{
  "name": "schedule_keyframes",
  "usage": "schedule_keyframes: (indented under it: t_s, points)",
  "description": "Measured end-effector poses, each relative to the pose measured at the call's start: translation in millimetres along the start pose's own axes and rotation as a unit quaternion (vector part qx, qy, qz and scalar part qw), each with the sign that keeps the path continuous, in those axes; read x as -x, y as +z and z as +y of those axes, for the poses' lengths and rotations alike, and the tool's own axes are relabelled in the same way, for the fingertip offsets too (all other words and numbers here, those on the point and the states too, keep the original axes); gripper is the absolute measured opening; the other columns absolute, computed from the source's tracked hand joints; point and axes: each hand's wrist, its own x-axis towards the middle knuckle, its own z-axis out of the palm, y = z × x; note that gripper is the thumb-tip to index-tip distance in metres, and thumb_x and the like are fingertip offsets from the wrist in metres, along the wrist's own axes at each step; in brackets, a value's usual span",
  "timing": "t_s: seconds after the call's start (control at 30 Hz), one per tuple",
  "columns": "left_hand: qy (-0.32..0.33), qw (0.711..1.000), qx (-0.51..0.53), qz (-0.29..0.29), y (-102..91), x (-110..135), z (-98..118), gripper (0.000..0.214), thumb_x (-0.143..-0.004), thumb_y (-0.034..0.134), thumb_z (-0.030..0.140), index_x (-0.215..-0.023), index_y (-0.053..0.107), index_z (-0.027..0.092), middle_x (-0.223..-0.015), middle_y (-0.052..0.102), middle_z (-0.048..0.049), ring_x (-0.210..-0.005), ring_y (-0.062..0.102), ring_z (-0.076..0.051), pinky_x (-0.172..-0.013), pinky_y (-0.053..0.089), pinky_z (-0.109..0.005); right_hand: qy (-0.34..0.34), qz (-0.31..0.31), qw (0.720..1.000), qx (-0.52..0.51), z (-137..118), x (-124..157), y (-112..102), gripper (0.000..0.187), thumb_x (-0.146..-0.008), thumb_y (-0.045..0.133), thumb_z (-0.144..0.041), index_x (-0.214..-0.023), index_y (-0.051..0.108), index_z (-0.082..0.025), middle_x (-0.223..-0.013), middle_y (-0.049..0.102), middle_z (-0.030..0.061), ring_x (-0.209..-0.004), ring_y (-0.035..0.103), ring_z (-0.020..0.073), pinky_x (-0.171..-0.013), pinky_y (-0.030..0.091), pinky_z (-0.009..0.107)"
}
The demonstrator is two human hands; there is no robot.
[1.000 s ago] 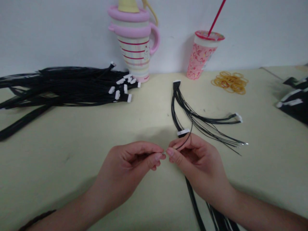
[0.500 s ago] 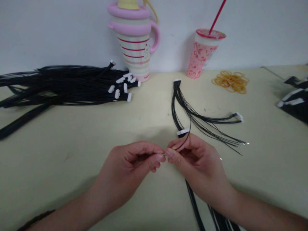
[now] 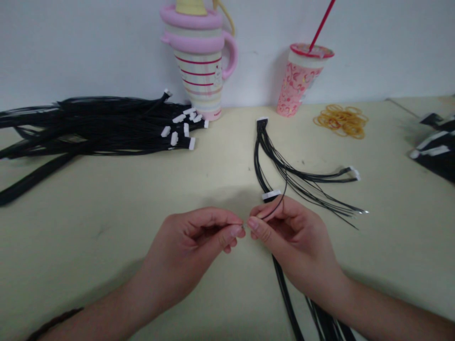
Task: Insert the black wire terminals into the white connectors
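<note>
No readable text, striped mug (image 3: 197, 64), pink patterned cup (image 3: 299, 85), white wire connectors (image 3: 174, 139), all without legible marks

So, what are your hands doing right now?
Left hand: closed, pinching a thin wire.
Right hand: closed, holding a black wire.
</note>
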Motion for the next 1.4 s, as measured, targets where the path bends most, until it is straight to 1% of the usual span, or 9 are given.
schedule_keyframes:
  t_s: [0.3, 0.53, 0.73, 0.9, 1.13, 1.4]
  points:
    - [0.014, 0.999, -0.031, -0.025, 0.7, 0.8, -3.1, 0.009, -0.08, 0.06, 0.021, -0.075, 0.068, 0.02, -0.062, 0.064, 0.0041, -0.056, 0.057, -0.005, -0.052, 0.043, -0.008, 0.001, -0.004, 1.0, 0.026, 0.5, 0.2, -0.1, 0.009, -0.074, 0.065, -0.017, -0.072, 0.057, -0.016, -0.07, 0.063, 0.0025, -0.062, 0.059, 0.01, -0.058, 0.05, 0.02]
    - [0.016, 0.999, -0.025, -0.018, 1.7, 0.4, 0.0, 0.007, -0.078, 0.062, 0.02, -0.074, 0.068, 0.021, -0.061, 0.064, 0.0054, -0.054, 0.056, -0.004, -0.05, 0.042, -0.006, 0.011, -0.013, 1.0, 0.009, 0.6, 0.5, 0.5, 0.01, -0.074, 0.065, -0.017, -0.07, 0.056, -0.017, -0.07, 0.063, 0.0022, -0.063, 0.06, 0.0105, -0.058, 0.051, 0.021]
    - [0.013, 1.0, 0.011, 0.01, 2.9, 1.4, -2.4, 0.006, -0.075, 0.065, 0.018, -0.076, 0.069, 0.022, -0.064, 0.067, 0.0053, -0.056, 0.059, -0.004, -0.052, 0.045, -0.007, 0.025, -0.003, 0.999, -0.037, 0.7, -0.6, -0.3, 0.011, -0.074, 0.065, -0.017, -0.071, 0.055, -0.017, -0.066, 0.06, -0.0003, -0.059, 0.058, 0.0085, -0.057, 0.05, 0.02]
    - [0.004, 0.999, 0.024, 0.024, 1.6, 0.1, -3.1, 0.007, -0.072, 0.067, 0.015, -0.075, 0.069, 0.02, -0.065, 0.068, 0.0038, -0.056, 0.06, -0.006, -0.053, 0.047, -0.009, 0.017, -0.005, 0.999, -0.027, 0.7, -0.5, 0.0, 0.011, -0.075, 0.064, -0.016, -0.07, 0.055, -0.017, -0.068, 0.061, 0.0008, -0.062, 0.059, 0.0093, -0.06, 0.051, 0.02]
    - [-0.009, 0.999, 0.043, 0.022, -0.3, -2.0, -2.4, 0.007, -0.071, 0.067, 0.015, -0.075, 0.07, 0.02, -0.066, 0.068, 0.003, -0.057, 0.061, -0.007, -0.053, 0.048, -0.011, 0.015, -0.01, 0.999, -0.033, 1.3, -0.6, 0.0, 0.011, -0.075, 0.064, -0.016, -0.07, 0.055, -0.017, -0.069, 0.061, 0.0003, -0.062, 0.059, 0.0084, -0.06, 0.051, 0.019]
    - [-0.02, 0.999, 0.047, 0.014, -0.3, 1.1, -2.2, 0.007, -0.072, 0.067, 0.017, -0.077, 0.071, 0.021, -0.068, 0.069, 0.0019, -0.059, 0.062, -0.008, -0.055, 0.05, -0.013, 0.013, -0.013, 0.999, -0.026, 0.8, -0.2, -0.3, 0.01, -0.075, 0.064, -0.016, -0.07, 0.055, -0.017, -0.068, 0.061, 0.0009, -0.063, 0.059, 0.0096, -0.061, 0.051, 0.021]
